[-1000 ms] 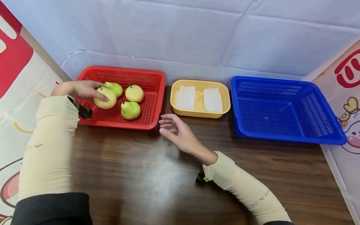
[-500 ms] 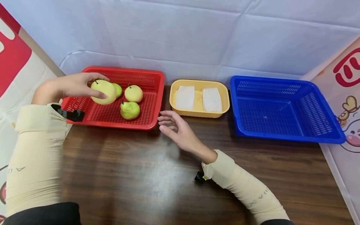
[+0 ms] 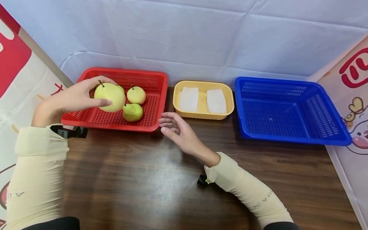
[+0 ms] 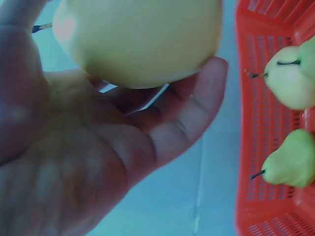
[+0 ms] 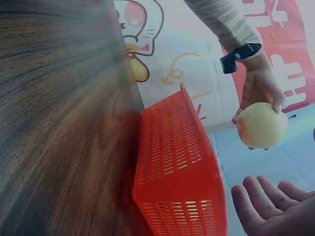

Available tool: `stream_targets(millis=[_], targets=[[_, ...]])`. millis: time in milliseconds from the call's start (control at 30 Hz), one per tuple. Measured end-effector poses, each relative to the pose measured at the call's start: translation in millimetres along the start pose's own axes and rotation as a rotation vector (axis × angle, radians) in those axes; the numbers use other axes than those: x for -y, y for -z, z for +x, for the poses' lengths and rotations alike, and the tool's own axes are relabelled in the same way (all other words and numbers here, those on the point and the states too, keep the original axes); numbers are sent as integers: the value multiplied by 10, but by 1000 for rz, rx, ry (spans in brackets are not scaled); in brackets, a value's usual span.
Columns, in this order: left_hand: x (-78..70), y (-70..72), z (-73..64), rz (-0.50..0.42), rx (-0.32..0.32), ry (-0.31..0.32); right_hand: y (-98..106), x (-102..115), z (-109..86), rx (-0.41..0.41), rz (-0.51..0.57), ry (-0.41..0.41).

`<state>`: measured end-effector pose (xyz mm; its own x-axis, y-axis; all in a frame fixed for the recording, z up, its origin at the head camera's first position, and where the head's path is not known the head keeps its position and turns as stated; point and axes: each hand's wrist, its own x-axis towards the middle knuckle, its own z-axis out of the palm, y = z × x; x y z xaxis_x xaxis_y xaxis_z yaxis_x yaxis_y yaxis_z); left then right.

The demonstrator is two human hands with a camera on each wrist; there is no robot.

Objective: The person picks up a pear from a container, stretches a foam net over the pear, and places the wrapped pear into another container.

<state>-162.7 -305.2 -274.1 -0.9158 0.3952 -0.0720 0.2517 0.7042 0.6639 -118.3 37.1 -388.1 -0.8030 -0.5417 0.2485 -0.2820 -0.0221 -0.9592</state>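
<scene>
My left hand point(image 3: 72, 97) grips a round, pale yellow pear point(image 3: 110, 98) between thumb and fingers, its dark stem pointing up. The right wrist view shows this held pear point(image 5: 261, 125) raised higher than the rim of the red basket point(image 3: 138, 128). Inside the basket lie another round yellow pear point(image 3: 136, 95) and a green, knobbly pear point(image 3: 133, 112). A second green pear is mostly hidden behind the held one. Near the basket's front right corner, my right hand point(image 3: 184, 135) hovers with relaxed, slightly bent fingers and nothing in them.
A yellow tray point(image 3: 203, 102) with two white foam net sleeves point(image 3: 188, 99) stands right of the red basket. Farther right is a blue basket point(image 3: 276, 121). A pale cloth point(image 3: 184, 38) rises behind them, and printed panels flank the wooden table point(image 3: 143, 185).
The left hand has lifted the round yellow pear up out of the red basket, closer to the head camera. The right hand has barely moved.
</scene>
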Motion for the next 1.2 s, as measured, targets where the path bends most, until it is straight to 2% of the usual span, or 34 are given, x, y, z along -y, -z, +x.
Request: stream_targets(millis=[100,167,433,500,667,800,900,1067,1200], targets=[[-10,-112,-50,-19,-39,-62,-4,24,1,-1,-5,1],[-37,-188,-78,-20,-60,-74,-4,36,2,-4,-8,4],[-219,-495,-231,-15,-93,63,-23,53,19,21,56,98],[-252,-591,-278,-15,-102,49,-37,54,30,24,71,119],[-375,-867,-359,-96,-138,-11,-82,66,60,24,114,157],[-481,-1100,-376,-165,-177,-27,-136,83,64,9,133,155],[-542,-1245,-397,-189,-229,-32,-194,93,67,11,146,148],[-604,-1417,-418,-224,-311,-45,-278,94,59,35,122,154],[-621,-1518,-422,-250,-342,-55,-308,79,43,68,98,176]])
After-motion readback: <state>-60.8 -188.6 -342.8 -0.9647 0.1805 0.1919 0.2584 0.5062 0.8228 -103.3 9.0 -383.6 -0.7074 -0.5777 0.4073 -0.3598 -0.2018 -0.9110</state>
